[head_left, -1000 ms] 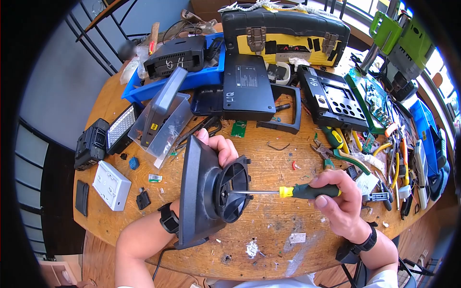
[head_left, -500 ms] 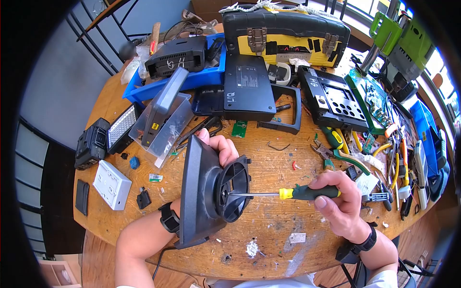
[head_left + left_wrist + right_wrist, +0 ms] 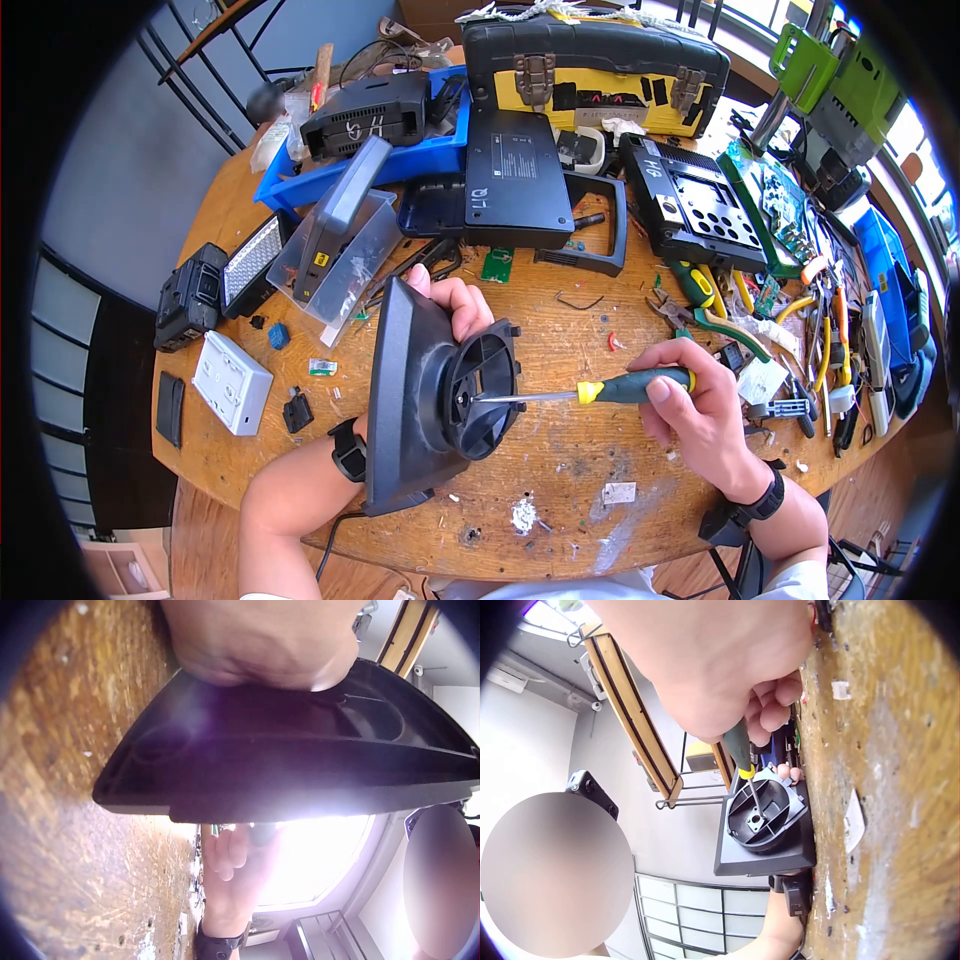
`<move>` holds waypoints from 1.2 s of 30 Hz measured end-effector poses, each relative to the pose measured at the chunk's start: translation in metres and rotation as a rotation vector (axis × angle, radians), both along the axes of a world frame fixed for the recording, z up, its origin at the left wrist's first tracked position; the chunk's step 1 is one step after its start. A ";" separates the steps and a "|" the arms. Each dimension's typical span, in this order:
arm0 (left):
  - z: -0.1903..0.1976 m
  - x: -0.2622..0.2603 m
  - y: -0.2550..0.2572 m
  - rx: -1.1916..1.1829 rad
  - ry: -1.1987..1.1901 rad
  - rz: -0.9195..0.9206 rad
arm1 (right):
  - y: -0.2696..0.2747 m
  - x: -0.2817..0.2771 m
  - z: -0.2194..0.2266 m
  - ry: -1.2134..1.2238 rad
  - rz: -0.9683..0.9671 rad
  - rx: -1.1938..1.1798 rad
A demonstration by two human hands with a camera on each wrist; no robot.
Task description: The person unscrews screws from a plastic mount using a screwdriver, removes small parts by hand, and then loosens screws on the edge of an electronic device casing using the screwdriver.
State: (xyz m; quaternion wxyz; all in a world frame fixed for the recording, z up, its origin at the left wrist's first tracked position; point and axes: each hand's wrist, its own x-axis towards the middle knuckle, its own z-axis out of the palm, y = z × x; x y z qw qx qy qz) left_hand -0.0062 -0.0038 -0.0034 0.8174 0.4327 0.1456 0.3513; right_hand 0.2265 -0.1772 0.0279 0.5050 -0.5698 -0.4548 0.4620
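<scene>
Near the front edge of the worktop (image 3: 560, 500), the left hand (image 3: 455, 305) grips the top of one black housing (image 3: 405, 400) stood on its edge, fingers curled over it. The right hand (image 3: 700, 400) is closed round the handle of one screwdriver (image 3: 590, 392). Its tip sits in the hub of the round fan mount, so the fastener there seems still in place and the mount still attached.

Head cam: high, facing down on cluttered worktop (image 3: 560, 470). Left wrist cam: hard against black housing (image 3: 300, 772), facing right hand (image 3: 229, 851). Right wrist cam: low along worktop, facing housing. All share housing.
</scene>
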 end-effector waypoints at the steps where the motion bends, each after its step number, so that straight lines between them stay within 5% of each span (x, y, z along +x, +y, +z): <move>1: -0.001 0.000 0.000 0.009 -0.015 0.008 | 0.000 0.000 0.001 0.000 0.000 0.000; 7: -0.001 -0.001 0.002 0.071 0.016 0.008 | -0.001 0.002 0.005 -0.082 0.009 -0.107; 10: -0.002 -0.001 0.001 0.018 0.020 0.008 | 0.002 0.003 -0.005 -0.005 -0.005 0.022; 12: -0.003 0.000 0.001 0.027 0.021 0.012 | 0.010 0.009 -0.012 -0.349 0.123 0.493; 19: 0.002 0.000 -0.002 -0.037 0.002 -0.026 | 0.002 0.011 -0.006 -0.154 0.171 0.371; 21: 0.002 0.001 -0.003 -0.037 0.009 -0.020 | -0.005 0.011 -0.004 -0.096 0.140 0.138; 28: -0.004 0.001 0.002 -0.007 -0.014 -0.039 | -0.003 0.007 -0.006 -0.138 0.042 0.144; 31: -0.002 0.007 -0.002 0.003 0.019 0.002 | 0.010 0.006 -0.015 -0.347 0.027 0.474; 34: -0.001 0.008 -0.003 0.005 0.052 0.038 | 0.007 0.007 -0.011 -0.181 0.101 0.398; 36: -0.002 0.008 -0.002 -0.023 0.049 0.038 | 0.002 0.008 -0.009 0.285 0.156 0.288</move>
